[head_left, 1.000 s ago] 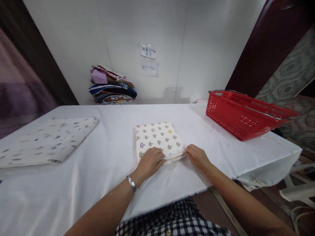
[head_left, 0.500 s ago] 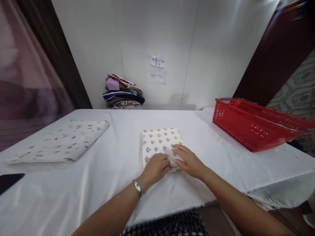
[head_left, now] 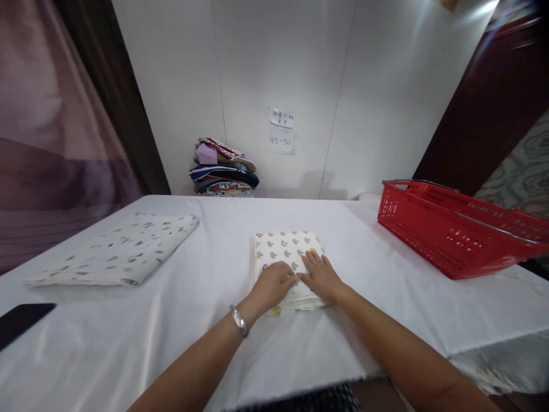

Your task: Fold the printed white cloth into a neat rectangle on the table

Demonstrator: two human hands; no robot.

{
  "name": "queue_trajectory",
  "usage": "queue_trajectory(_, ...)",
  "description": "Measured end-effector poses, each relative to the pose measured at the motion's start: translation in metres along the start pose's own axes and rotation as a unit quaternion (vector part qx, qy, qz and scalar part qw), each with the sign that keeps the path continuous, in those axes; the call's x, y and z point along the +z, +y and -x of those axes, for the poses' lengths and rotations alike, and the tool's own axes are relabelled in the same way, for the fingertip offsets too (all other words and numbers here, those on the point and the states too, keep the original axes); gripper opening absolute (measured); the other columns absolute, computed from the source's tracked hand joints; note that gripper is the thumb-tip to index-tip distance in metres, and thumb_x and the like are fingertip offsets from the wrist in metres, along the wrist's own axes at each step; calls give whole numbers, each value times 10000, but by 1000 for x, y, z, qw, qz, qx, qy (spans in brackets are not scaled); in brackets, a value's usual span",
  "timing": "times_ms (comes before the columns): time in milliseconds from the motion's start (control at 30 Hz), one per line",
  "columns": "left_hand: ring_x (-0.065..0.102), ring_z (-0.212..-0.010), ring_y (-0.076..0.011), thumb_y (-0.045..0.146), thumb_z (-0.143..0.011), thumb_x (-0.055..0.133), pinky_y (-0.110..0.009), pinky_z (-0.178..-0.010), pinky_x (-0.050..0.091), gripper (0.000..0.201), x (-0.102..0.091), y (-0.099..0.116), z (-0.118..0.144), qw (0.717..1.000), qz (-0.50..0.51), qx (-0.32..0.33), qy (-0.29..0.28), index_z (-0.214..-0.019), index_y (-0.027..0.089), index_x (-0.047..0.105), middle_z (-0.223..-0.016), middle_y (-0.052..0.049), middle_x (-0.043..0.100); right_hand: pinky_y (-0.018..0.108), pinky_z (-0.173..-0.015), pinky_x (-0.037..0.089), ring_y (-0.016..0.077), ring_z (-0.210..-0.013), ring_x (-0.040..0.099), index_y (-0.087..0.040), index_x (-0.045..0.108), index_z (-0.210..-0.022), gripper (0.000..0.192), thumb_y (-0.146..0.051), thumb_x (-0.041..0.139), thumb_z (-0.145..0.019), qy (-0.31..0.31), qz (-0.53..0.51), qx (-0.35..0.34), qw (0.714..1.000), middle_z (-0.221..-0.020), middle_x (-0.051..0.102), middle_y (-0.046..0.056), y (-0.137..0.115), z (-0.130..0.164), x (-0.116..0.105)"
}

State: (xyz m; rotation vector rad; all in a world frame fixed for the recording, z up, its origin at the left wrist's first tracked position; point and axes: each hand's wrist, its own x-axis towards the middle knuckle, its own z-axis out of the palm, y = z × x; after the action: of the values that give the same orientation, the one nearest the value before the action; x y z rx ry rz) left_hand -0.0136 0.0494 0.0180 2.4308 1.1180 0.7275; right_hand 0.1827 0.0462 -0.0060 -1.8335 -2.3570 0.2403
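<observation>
A white cloth (head_left: pixel 287 246) printed with grey mushroom shapes lies folded into a squarish stack on the white-covered table. My left hand (head_left: pixel 274 283), with a silver bracelet at the wrist, is over the cloth's left part. Its fingers are curled and pressed together, and what they pinch, if anything, is hidden. My right hand (head_left: pixel 321 274) lies flat on the right part of the cloth, fingers spread, its thumb close to the left fingertips. Layered fold edges show along the stack's near side.
Another folded white cloth with dark marks (head_left: pixel 124 249) lies at the left. A dark flat object (head_left: pixel 23 320) sits at the near left edge. On the right stands a red plastic basket (head_left: pixel 450 234). Folded fabrics (head_left: pixel 225 169) are piled against the back wall, below handwritten paper notes (head_left: pixel 282 131).
My right hand has flattened onto the cloth, spreading its fingers. The left hand's fingers have drawn together in a pinch and more of the cloth's near edge shows. The view has shifted slightly.
</observation>
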Motion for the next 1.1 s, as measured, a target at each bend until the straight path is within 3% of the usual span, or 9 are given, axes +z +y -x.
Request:
queue_trajectory(100,427,-1206,-292,381,-842,519,-467,-990,308,329,2,-21,-7,991,-96,-63,74,-1086,176,599,-1233,-123,550,472,-1097,72,258,-1394,77,-148,303,-1404,652,-555,290,-896,-18,-15,14,1000,-1506,180,131,-4,-1,-5)
queue_trajectory(200,245,-1339,-316,394,-869,458,-518,-1027,257,453,12,-39,-3,988,-108,-103,43,-1250,152,491,-1413,-152,376,484,-1090,105,266,-1390,104,-183,303,-1407,641,-554,328,-884,-36,-38,34,998,-1504,196,115,-3,-11,-12)
queue_trajectory(333,179,-1370,-294,404,-886,415,-519,-1051,233,475,20,-45,3,988,-101,-118,27,-1302,177,441,-1457,-127,313,470,-1095,118,270,-1394,65,-167,256,-1426,656,-538,327,-890,29,-33,53,998,-1514,158,117,10,-37,-14)
queue_trajectory(467,166,-1375,-287,424,-896,388,-517,-1058,239,502,18,-42,4,988,-90,-122,21,-1325,166,416,-1462,-122,303,433,-1090,190,260,-1392,88,-127,232,-1434,671,-515,319,-894,16,-45,72,996,-1512,156,121,32,-56,-1)
queue_trajectory(733,173,-1377,-276,388,-890,414,-488,-1065,266,452,20,-45,6,991,-34,-118,43,-1290,182,453,-1457,-127,311,455,-1102,191,252,-1392,96,-163,314,-1409,632,-494,365,-874,43,-109,66,991,-1509,177,100,45,-55,9)
queue_trajectory(933,188,-1373,-274,447,-878,427,-448,-1087,256,527,17,-56,6,972,30,-185,141,-1326,172,384,-1494,-122,219,429,-1078,276,248,-1320,327,-202,379,-1375,634,-475,487,-813,107,-257,136,951,-1441,351,102,63,-20,14)
queue_trajectory(1100,433,-1236,-272,409,-847,484,-411,-1002,364,600,11,-61,5,946,108,-268,148,-1365,177,291,-1391,-149,400,401,-858,481,248,-1022,603,-249,330,-1398,750,-496,595,-742,124,-303,165,930,-1174,602,108,74,6,18)
